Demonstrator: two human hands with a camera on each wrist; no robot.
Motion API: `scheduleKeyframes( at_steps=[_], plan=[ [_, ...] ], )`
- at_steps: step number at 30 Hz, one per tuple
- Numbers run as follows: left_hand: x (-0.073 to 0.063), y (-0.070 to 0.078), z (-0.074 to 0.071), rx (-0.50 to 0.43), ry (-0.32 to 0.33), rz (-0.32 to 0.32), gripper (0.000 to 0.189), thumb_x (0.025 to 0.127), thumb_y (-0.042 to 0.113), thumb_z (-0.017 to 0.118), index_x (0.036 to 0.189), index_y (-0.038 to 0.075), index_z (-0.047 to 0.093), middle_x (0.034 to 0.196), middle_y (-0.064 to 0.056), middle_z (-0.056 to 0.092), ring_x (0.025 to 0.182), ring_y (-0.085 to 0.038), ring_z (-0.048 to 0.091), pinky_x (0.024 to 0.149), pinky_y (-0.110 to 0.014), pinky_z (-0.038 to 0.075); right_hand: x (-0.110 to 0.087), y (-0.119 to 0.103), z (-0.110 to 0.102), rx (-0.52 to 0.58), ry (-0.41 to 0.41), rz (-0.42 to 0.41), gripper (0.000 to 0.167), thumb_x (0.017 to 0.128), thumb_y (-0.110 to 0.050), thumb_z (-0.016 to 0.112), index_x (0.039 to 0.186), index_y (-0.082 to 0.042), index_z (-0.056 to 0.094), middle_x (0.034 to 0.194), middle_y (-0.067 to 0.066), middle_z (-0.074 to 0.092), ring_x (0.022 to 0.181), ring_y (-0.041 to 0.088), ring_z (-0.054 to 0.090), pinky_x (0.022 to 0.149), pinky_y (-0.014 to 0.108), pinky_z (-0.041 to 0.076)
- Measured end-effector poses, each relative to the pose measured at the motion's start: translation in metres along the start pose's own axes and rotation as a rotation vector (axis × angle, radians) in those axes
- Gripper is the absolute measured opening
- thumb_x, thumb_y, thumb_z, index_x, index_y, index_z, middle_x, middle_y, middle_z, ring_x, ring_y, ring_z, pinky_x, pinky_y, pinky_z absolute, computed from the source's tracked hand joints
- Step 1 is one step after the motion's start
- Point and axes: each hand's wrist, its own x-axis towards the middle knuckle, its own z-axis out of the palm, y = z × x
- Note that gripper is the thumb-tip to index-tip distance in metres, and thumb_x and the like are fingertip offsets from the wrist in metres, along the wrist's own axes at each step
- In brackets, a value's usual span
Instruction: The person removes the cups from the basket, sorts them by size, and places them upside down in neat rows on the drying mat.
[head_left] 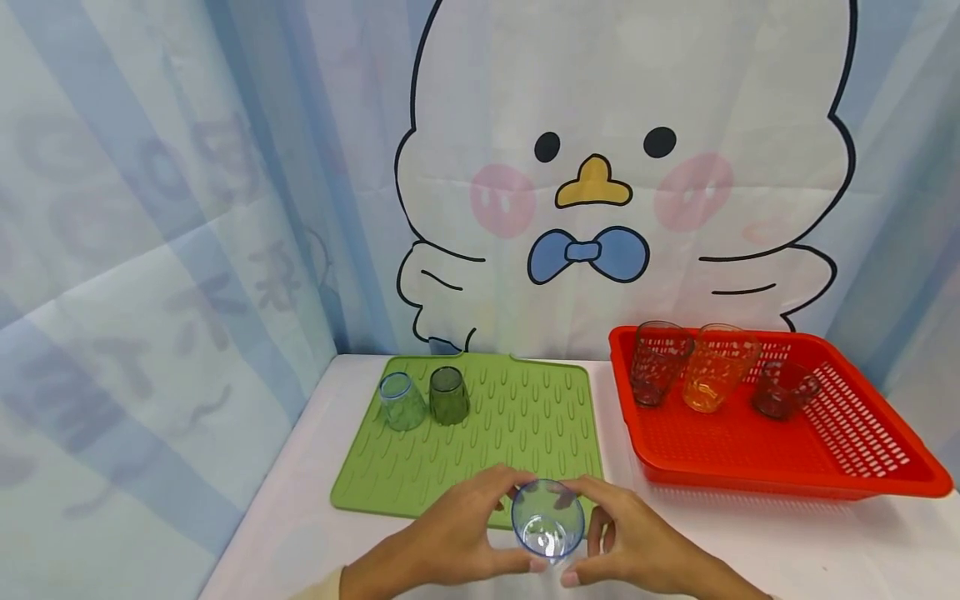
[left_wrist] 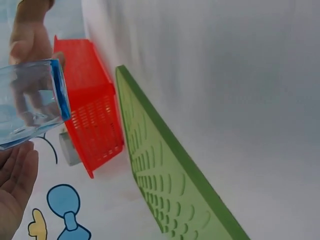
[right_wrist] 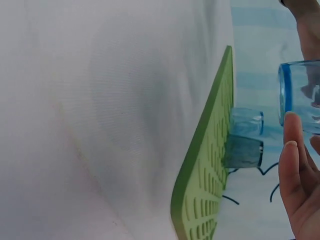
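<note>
Both hands hold a clear blue-tinted glass [head_left: 548, 518] in front of me, over the near edge of the green mat. Its round, blue-edged end faces the head camera. My left hand [head_left: 457, 533] has its fingertips and thumb at the glass's left side. From the other side, my right hand [head_left: 637, 537] curves its fingers and thumb round it. The left wrist view shows the glass [left_wrist: 30, 102] with the right hand [left_wrist: 32, 50] seen partly through it. In the right wrist view, fingertips of the right hand [right_wrist: 297, 175] touch the glass's blue-banded end.
On the green ribbed mat [head_left: 517, 433] stand a blue-rimmed glass [head_left: 403, 404] and a dark grey glass [head_left: 449, 398], side by side at the back left. A red basket [head_left: 720, 467] at the right contains a reddish-looking tumbler [head_left: 656, 367], an orange-looking glass [head_left: 716, 367] and a smaller glass [head_left: 782, 390].
</note>
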Motion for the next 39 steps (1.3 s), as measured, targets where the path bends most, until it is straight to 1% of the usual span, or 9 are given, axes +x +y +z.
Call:
scheduleKeyframes(
  at_steps=[3,6,10,15,21,25,29,33,39],
  plan=[
    [0.001,0.001,-0.003,-0.028,0.010,-0.009,0.072,0.085,0.053,0.076,0.143,0.019,0.048,0.119,0.007,0.059,0.108,-0.003,0.056,0.088,-0.023,0.054,0.001,0.003,0.000,0.033,-0.017,0.048,0.075,0.075,-0.028,0.090,0.140,-0.014,0.054,0.104,0.003,0.065,0.066,0.005,0.062,0.058,0.026,0.054],
    [0.001,0.002,-0.005,-0.049,0.020,-0.009,0.073,0.085,0.052,0.076,0.144,0.020,0.047,0.120,0.006,0.059,0.109,-0.004,0.056,0.088,-0.024,0.054,0.002,0.007,0.001,0.059,-0.027,0.067,0.077,0.076,-0.025,0.089,0.142,-0.014,0.052,0.102,0.003,0.066,0.066,0.005,0.062,0.058,0.026,0.054],
    [0.003,0.003,-0.006,-0.066,0.035,0.013,0.072,0.085,0.049,0.077,0.144,0.019,0.047,0.122,0.006,0.058,0.109,-0.005,0.056,0.089,-0.024,0.054,0.004,0.013,0.005,0.097,-0.042,0.067,0.076,0.076,-0.022,0.089,0.142,-0.015,0.052,0.103,0.003,0.066,0.066,0.005,0.062,0.058,0.026,0.054],
    [0.005,0.005,-0.005,-0.093,0.039,0.033,0.072,0.086,0.045,0.079,0.144,0.020,0.046,0.125,0.005,0.058,0.111,-0.005,0.056,0.089,-0.024,0.054,0.004,0.018,0.011,0.096,-0.047,0.072,0.070,0.077,-0.022,0.088,0.138,-0.016,0.055,0.100,-0.001,0.068,0.070,0.004,0.060,0.060,0.026,0.053],
    [0.006,0.006,-0.004,-0.100,0.033,0.055,0.072,0.085,0.041,0.080,0.144,0.017,0.045,0.127,0.002,0.057,0.109,-0.005,0.057,0.088,-0.022,0.054,0.005,0.021,0.016,0.094,-0.034,0.076,0.066,0.079,-0.027,0.086,0.137,-0.015,0.056,0.108,-0.001,0.070,0.082,0.004,0.061,0.064,0.026,0.054],
    [0.006,0.005,-0.003,-0.110,0.025,0.058,0.071,0.086,0.040,0.080,0.143,0.017,0.046,0.126,0.002,0.057,0.109,-0.005,0.057,0.088,-0.022,0.054,0.005,0.022,0.018,0.132,-0.039,0.071,0.067,0.080,-0.024,0.085,0.139,-0.013,0.055,0.112,0.003,0.070,0.085,0.004,0.062,0.064,0.026,0.055],
    [0.004,0.005,-0.003,-0.122,0.013,0.038,0.072,0.086,0.042,0.079,0.144,0.018,0.045,0.125,0.002,0.057,0.111,-0.006,0.056,0.088,-0.021,0.054,0.004,0.022,0.019,0.159,-0.038,0.074,0.065,0.082,-0.022,0.084,0.139,-0.011,0.055,0.110,0.005,0.071,0.083,0.005,0.064,0.063,0.026,0.055],
    [0.002,0.003,-0.002,-0.131,-0.008,0.025,0.076,0.086,0.043,0.079,0.147,0.017,0.042,0.127,0.001,0.056,0.114,-0.009,0.056,0.089,-0.019,0.053,0.002,0.023,0.020,0.170,-0.035,0.079,0.063,0.082,-0.021,0.083,0.138,-0.009,0.056,0.103,0.005,0.072,0.076,0.004,0.065,0.062,0.026,0.055],
    [0.000,0.000,-0.002,-0.135,-0.036,0.008,0.082,0.085,0.046,0.079,0.150,0.019,0.037,0.132,0.001,0.054,0.115,-0.006,0.055,0.088,-0.021,0.054,-0.001,0.025,0.017,0.238,-0.056,0.057,0.062,0.085,-0.015,0.080,0.139,-0.003,0.053,0.101,0.004,0.071,0.071,0.004,0.067,0.061,0.026,0.057]
  ],
)
